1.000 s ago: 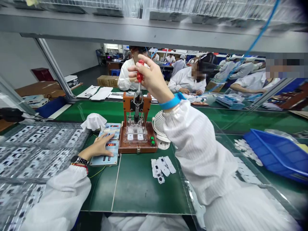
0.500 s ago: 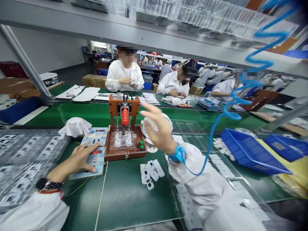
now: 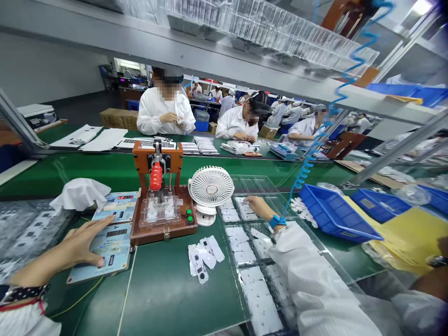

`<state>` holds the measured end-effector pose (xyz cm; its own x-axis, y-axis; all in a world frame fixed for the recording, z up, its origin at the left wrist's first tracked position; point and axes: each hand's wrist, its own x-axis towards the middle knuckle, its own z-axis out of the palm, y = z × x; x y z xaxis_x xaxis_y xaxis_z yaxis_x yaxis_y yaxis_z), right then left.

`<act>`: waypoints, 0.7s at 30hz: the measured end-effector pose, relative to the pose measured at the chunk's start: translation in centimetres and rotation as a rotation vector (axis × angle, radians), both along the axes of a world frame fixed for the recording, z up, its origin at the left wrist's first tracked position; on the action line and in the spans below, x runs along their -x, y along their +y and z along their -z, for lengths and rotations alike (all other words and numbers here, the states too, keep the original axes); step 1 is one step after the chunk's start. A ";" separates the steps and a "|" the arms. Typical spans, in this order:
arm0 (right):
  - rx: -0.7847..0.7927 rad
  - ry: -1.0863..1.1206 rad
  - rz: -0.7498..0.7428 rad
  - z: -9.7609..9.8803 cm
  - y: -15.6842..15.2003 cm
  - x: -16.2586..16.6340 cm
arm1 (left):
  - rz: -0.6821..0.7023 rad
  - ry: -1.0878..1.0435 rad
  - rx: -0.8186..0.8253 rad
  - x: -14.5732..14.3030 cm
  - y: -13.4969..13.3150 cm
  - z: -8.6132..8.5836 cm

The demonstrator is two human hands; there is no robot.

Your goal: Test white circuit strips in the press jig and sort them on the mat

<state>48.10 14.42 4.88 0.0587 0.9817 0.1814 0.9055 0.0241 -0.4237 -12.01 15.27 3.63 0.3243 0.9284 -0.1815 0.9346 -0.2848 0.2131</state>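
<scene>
My left hand [image 3: 75,245] lies with its fingers stretched out and apart over two light-blue panel boxes [image 3: 117,256] with small displays. To its right stands a toggle press [image 3: 154,224] with a red handle on a brown base, two green buttons and a clear fixture holding white parts. My right hand [image 3: 261,207] reaches into a clear compartment tray [image 3: 241,268] of flat white plates [image 3: 257,294]. Its fingers are bent together at a far compartment, and what they pinch is hidden. A small pile of white plates [image 3: 206,254] with dark spots lies on the green table.
A white fan [image 3: 212,186] stands between press and tray. Blue bins [image 3: 336,214] and yellow sheeting [image 3: 409,228] are at the right. A coiled blue cord [image 3: 306,168] runs to my right wrist. A metal shelf [image 3: 210,70] crosses above. Co-workers sit opposite; another person's arm shows at right.
My right hand has gone from raised in front of the fan down to the tray on the right. The view has turned rightward. My left hand remains over the panel boxes; the nearer display's red digits are gone.
</scene>
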 end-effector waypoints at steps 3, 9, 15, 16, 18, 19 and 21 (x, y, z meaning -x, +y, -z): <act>0.037 -0.053 -0.024 1.6 0.7 -0.3 | -0.007 0.032 -0.024 -0.2 0.0 -0.3; -0.024 -0.118 -0.049 2.8 1.8 -0.4 | 0.013 0.058 0.026 -0.6 -0.2 -1.2; -0.077 -0.142 -0.027 2.9 1.5 0.8 | 0.009 0.040 0.083 -1.9 -1.0 -2.7; -0.087 -0.144 -0.014 2.8 1.4 1.0 | 0.006 0.034 0.074 -2.1 -1.1 -2.8; -0.114 -0.150 0.033 2.4 1.0 1.6 | 0.007 0.018 0.033 -2.4 -1.3 -2.9; -0.133 -0.155 0.066 2.0 0.6 2.0 | 0.008 0.014 0.020 -2.4 -1.3 -2.9; -0.193 -0.165 0.145 0.3 -0.3 3.4 | 0.017 0.016 0.026 -2.4 -1.2 -2.7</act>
